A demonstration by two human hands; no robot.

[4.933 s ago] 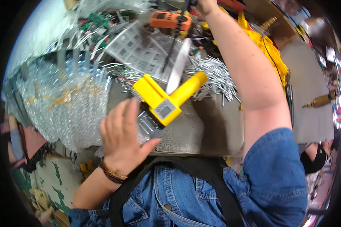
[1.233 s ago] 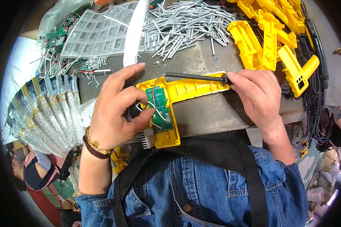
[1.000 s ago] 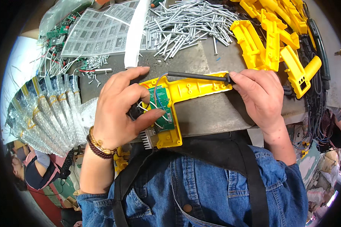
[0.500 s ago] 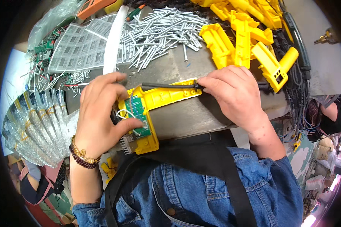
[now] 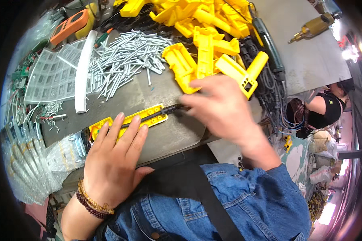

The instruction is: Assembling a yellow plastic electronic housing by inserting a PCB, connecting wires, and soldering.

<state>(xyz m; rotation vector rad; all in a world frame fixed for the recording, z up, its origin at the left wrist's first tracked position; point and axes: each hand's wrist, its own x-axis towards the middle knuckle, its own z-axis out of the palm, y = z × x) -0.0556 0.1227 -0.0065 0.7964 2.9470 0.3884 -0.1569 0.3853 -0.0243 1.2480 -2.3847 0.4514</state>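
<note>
A person in a blue denim shirt works at a grey, matte workbench, a black strap running across the chest. The left hand, fingers spread wide and flat, presses down on a yellow moulded-plastic housing that lies at the bench's near edge, just ahead of the person's chest. The housing is a long, ribbed half-shell with small round screw bosses. Its long axis runs from about 8 o'clock to 2 o'clock, with its narrow end pointing toward 2 o'clock. A beaded and gold-coloured bracelet circles the left wrist.

The right hand, blurred, is closed around the handle of a thin black tool. The tool's shaft lies nearly along the housing and meets its narrow end.

At 12 o'clock sits a heap of matching glossy yellow housings. To their left, at about 11 o'clock, is a loose scatter of slim, silvery metal pins. A clear, gridded plastic tray and a white strip lie at 10 o'clock. Crinkled bubble-wrap sleeves fan out at 8 o'clock. Dark cables trail at 2 o'clock. Another person in a black top sits at 3 o'clock.
</note>
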